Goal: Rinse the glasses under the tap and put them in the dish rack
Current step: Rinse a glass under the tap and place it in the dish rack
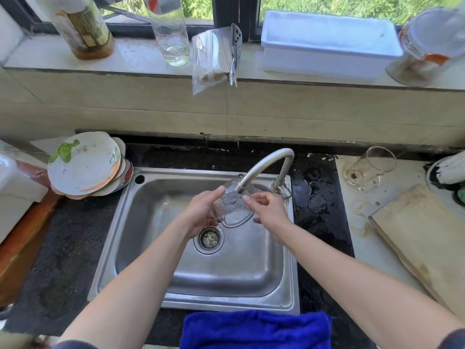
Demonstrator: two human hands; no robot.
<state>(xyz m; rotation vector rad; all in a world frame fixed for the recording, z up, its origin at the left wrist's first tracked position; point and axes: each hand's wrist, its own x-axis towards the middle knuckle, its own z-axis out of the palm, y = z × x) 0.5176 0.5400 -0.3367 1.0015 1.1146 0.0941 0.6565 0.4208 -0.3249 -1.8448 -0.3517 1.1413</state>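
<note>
Blue towel [256,328] lies on the counter edge in front of the sink [196,285]. Above the basin, left hand [203,210] wraps the glass [231,201] from the left. Right hand [268,209] has its fingers curled, tips on the opposite side. Glass sits tilted at the tap [264,163] outlet, water inside. Second glass [370,170] is on the pale counter to the right, and stacked plates [85,162] to the left.
</note>
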